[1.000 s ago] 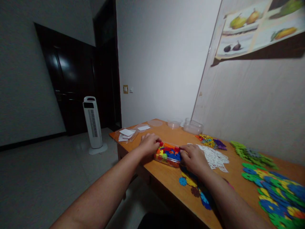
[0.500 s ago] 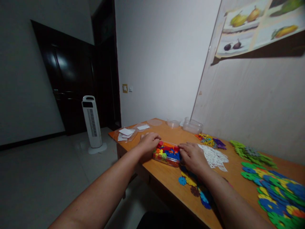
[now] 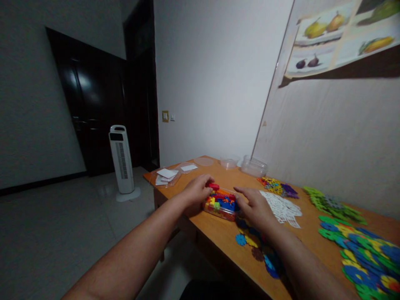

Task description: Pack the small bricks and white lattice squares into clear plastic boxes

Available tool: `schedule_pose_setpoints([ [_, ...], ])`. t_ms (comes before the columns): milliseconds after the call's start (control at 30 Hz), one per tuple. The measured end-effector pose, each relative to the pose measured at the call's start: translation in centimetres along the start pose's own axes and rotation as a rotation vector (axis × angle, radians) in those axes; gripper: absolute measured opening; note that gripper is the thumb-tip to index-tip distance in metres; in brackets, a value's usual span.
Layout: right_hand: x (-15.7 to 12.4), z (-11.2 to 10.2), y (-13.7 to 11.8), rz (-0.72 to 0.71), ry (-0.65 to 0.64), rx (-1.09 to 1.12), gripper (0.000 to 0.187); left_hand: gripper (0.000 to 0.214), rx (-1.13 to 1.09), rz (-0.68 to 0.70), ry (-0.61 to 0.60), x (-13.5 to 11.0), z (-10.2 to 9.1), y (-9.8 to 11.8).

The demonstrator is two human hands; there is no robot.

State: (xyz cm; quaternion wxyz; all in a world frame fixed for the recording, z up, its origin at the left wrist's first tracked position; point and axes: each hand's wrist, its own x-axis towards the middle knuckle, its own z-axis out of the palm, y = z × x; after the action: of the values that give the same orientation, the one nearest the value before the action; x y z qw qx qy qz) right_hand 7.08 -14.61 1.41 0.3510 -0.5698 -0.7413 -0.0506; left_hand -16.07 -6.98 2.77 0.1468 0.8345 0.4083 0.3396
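Just at the middle of the frame, the left hand (image 3: pixel 196 192) pinches a small red block (image 3: pixel 214 186) between thumb and fingertips, holding it over the upper left corner of a clear plastic box (image 3: pixel 222 204). The right hand (image 3: pixel 254 206) grips nothing: its fingers lie loosely spread and rest against the right end of the box. The box sits near the front edge of the wooden table (image 3: pixel 215 228).

Judging by how things lie, the box is already packed close to its rim with red, blue, yellow, orange and green blocks. The red block is the only such piece seen outside it, and it is not yet down among the rest. No lid is on the box.

Around it:
- Flat flower-shaped discs (image 3: pixel 253 243) lie on the wood, partly under the right forearm.
- A white lattice sheet (image 3: pixel 283 207) lies just right of the right hand.
- Further right are a small multicoloured heap (image 3: pixel 276 186), a green cluster (image 3: pixel 331 203) and a broad spread of blue, green and yellow discs (image 3: pixel 365 254) in the lower right corner.
- At the far end of the table stand empty clear tubs (image 3: pixel 253 166) and a tray of white papers (image 3: pixel 165 175).
- A white tower fan (image 3: pixel 121 160) stands on the floor at left, before a dark door (image 3: pixel 90 104), and a fruit poster (image 3: pixel 337 37) hangs at the upper right
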Motion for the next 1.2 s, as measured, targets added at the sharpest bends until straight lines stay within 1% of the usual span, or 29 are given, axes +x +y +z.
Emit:
schedule_pose_setpoints([
  [100, 0.4, -0.1, -1.1, -0.016, -0.068, 0.028, 0.046, 0.029, -0.085, 0.089, -0.032, 0.0, -0.1, 0.2],
  [200, 1.3, -0.3, -2.3, -0.032, -0.124, 0.017, 0.05, 0.03, -0.123, 0.148, -0.053, 0.0, -0.2, 1.0],
  [333, 2.3, -0.5, -3.1, -0.048, -0.198, 0.006, 0.036, 0.028, -0.189, 0.192, -0.102, 0.0, -0.3, 1.9],
  [400, 2.4, -0.5, -3.1, -0.027, -0.214, 0.019, 0.032, 0.026, -0.242, 0.176, -0.132, -0.1, -0.3, 2.0],
  [533, 2.4, 0.0, -2.6, 0.008, -0.204, 0.082, 0.031, 0.025, -0.402, 0.12, -0.158, -0.1, -0.1, 1.4],
  [633, 2.5, 0.3, -1.7, 0.095, -0.156, 0.114, 0.035, 0.023, -0.543, 0.035, -0.101, 0.1, 0.1, 0.4],
  [733, 2.7, 0.5, -0.9, 0.141, -0.167, 0.117, 0.037, 0.026, -0.601, -0.031, -0.089, 0.3, 0.3, -0.5],
  [833, 3.1, 0.7, -0.8, 0.102, -0.193, 0.041, 0.041, 0.024, -0.563, -0.034, -0.085, 0.4, 0.5, -0.7],
  [900, 3.4, 0.9, -1.2, 0.055, -0.184, -0.021, 0.046, 0.023, -0.538, -0.022, -0.075, 0.6, 0.6, -0.4],
  [967, 3.6, 1.1, -1.7, 0.0, -0.182, -0.047, 0.048, 0.023, -0.537, -0.011, -0.095, 0.7, 0.6, -0.1],
  [1067, 3.9, 1.2, -2.5, -0.035, -0.21, -0.058, 0.039, 0.024, -0.555, 0.017, -0.128, 0.7, 0.4, 0.2],
  [1200, 4.0, 1.1, -3.3, -0.007, -0.22, -0.079, 0.031, 0.027, -0.624, 0.028, -0.165, 0.5, 0.1, 0.3],
])
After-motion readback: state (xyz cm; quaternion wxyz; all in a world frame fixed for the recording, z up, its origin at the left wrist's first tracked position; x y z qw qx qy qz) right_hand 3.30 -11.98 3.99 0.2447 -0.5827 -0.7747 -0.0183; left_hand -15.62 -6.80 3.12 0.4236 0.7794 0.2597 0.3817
